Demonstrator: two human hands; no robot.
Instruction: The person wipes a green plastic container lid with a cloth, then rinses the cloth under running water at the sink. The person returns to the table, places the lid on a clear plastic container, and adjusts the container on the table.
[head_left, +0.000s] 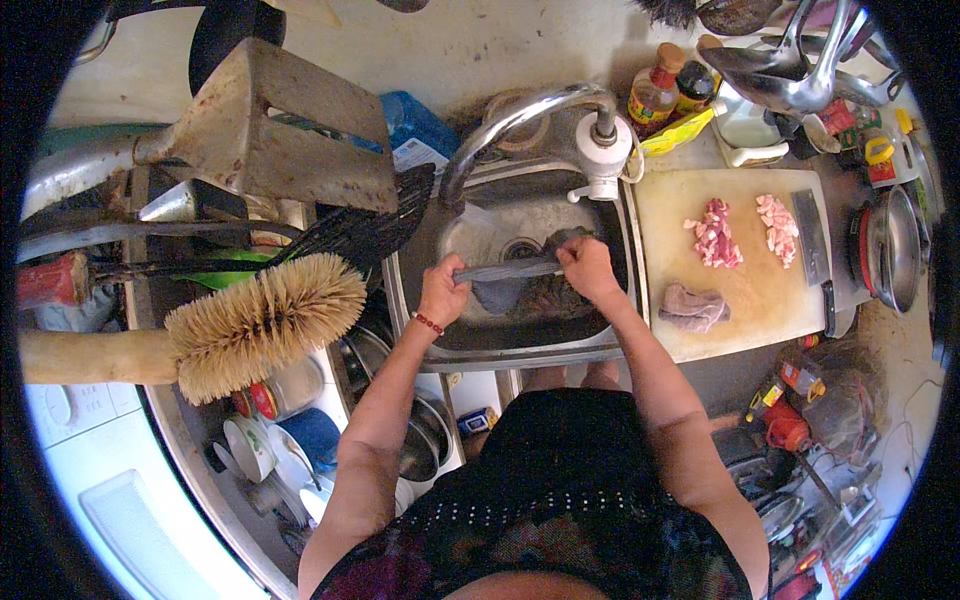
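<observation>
Over the steel sink (634, 247), a wet-looking grey cloth (514, 271) is stretched in a twisted roll between both fists. My left hand (444, 289), with a beaded bracelet at the wrist, grips one end. My right hand (589, 266) is closed around the other end, and a bunched part of the cloth sticks out beyond it. A loose fold hangs below the roll. The curved chrome faucet (517, 116) arches above the basin, its spout to the left of the cloth. Behind the cloth lies the drain (521, 250), partly covered.
Right of the sink, a cutting board (697, 289) bears two piles of cut meat (716, 236), a folded cloth (694, 307) and a cleaver (810, 236). A bristle brush (270, 326) and a slotted metal turner (315, 127) hang close at left. Sauce bottles (652, 90) stand behind.
</observation>
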